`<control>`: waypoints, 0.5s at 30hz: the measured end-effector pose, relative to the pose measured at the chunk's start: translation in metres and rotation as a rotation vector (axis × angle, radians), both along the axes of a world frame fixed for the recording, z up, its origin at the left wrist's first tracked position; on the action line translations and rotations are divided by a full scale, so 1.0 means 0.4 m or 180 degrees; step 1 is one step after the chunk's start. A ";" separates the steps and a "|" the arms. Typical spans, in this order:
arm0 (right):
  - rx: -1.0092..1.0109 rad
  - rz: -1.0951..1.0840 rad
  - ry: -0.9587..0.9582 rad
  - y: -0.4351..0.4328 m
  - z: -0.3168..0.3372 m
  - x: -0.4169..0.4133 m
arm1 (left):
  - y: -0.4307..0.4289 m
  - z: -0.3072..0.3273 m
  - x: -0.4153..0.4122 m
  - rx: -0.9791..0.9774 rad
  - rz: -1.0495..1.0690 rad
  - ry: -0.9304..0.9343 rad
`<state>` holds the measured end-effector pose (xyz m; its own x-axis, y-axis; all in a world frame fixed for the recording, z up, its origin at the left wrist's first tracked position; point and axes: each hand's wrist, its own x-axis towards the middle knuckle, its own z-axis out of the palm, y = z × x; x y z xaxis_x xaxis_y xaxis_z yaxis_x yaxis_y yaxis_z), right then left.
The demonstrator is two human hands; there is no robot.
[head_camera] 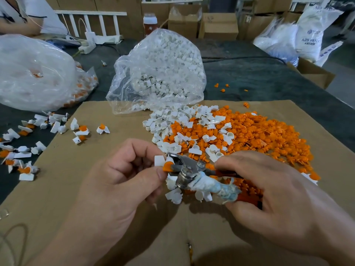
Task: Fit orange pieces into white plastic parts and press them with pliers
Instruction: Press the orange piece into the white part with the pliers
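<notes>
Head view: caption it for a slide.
Left hand holds a white part with orange piece at pliers gripped by right hand.

Two hands are seen, the left hand [123, 175] and the right hand [269, 192]; one pair of pliers [189, 170] is counted, gripped by the right; one white part [159, 160] carrying one orange piece [167, 166] is pinched by the left; two clear bags are counted on the bench [249, 73], a bag of white parts [163, 64] and a bag of fitted pieces [34, 73]; one cardboard sheet [115, 237] is counted; four stray orange pieces [222, 90] are counted on the bare bench beyond it; the orange heap [259, 135] and the loose white parts [172, 120] are too many to be counted; one bottle [150, 22] and one power strip [87, 47] are seen at the back.
</notes>
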<state>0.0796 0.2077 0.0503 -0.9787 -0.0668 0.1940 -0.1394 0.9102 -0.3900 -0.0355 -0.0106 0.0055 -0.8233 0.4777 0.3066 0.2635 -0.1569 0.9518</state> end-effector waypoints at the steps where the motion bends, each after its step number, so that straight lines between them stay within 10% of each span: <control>1: 0.0004 0.0018 -0.0012 0.000 0.000 -0.001 | 0.002 -0.003 -0.003 0.0014 0.0003 0.0022; 15: 0.0213 -0.0103 -0.0085 -0.005 -0.001 0.000 | 0.002 0.001 0.002 -0.0014 -0.0149 0.0002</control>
